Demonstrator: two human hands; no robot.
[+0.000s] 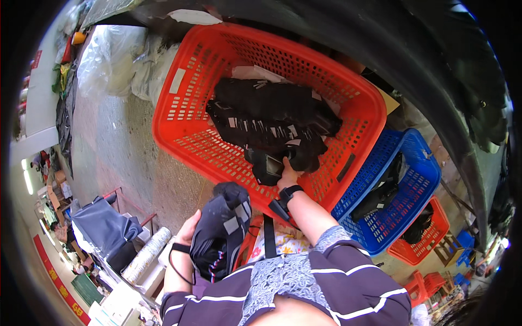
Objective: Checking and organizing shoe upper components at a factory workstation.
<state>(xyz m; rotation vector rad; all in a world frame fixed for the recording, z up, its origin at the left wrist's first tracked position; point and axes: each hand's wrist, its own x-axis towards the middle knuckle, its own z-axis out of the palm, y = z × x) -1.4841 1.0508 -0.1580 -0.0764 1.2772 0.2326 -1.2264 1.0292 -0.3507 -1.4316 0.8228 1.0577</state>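
My left hand [189, 227] is closed around a bundle of black fabric pieces [222, 220] with light grey patches, held in front of my body at the left. Inside the large red plastic basket [182, 127] lie rows of stacked black fabric pieces [261, 103] with small white tags. My right hand [288, 176] reaches over the basket's near rim and grips a black fabric piece with a grey patch [267, 164] at the near end of the pile. The thumb lies on top of it; the other fingers are mostly hidden. What kind of sewn article these are, I cannot tell.
A blue basket [416, 187] and a smaller red basket [440, 220], both with black pieces inside, stand to the right. Clear plastic bags [111, 60] lie at the far left. A fabric roll [147, 255] and dark blue cloth [106, 225] are at the lower left.
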